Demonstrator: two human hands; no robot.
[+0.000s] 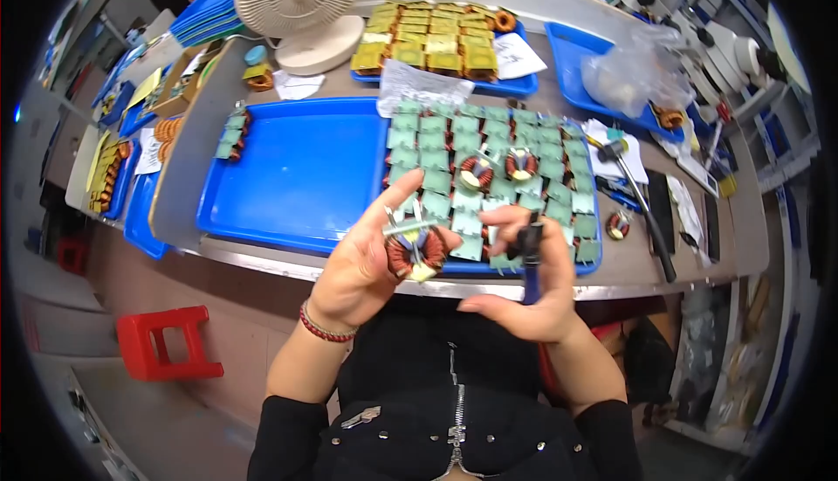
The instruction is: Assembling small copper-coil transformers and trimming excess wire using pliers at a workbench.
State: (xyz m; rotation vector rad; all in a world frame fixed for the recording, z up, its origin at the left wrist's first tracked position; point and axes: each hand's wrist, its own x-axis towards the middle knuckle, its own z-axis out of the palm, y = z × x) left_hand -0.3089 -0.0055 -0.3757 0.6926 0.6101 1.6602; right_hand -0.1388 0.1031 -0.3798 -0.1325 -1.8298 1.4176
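Observation:
My left hand (349, 280) holds a coil (412, 252), a ring wound with copper-coloured wire, between thumb and fingers. A small green board and upright metal leads sit on the coil's upper side, and a pale yellow patch shows at its lower edge. In my right hand (552, 293) is a dark slim hand tool (531, 250) with a blue lower part, held upright. Its working end is blurred, so its exact kind is unclear. Tool and coil are apart. Below both hands lie rows of green-topped coils (428, 145), with two loose coils (521, 163) resting on top.
Left of the rows stands a blue tray (292, 171) with a few green-topped coils (231, 136) at its left end. Behind are a fan (299, 31) and yellow-wrapped coils (441, 43). At right lie a hammer (650, 219), a single coil (618, 225) and a plastic bag (624, 75).

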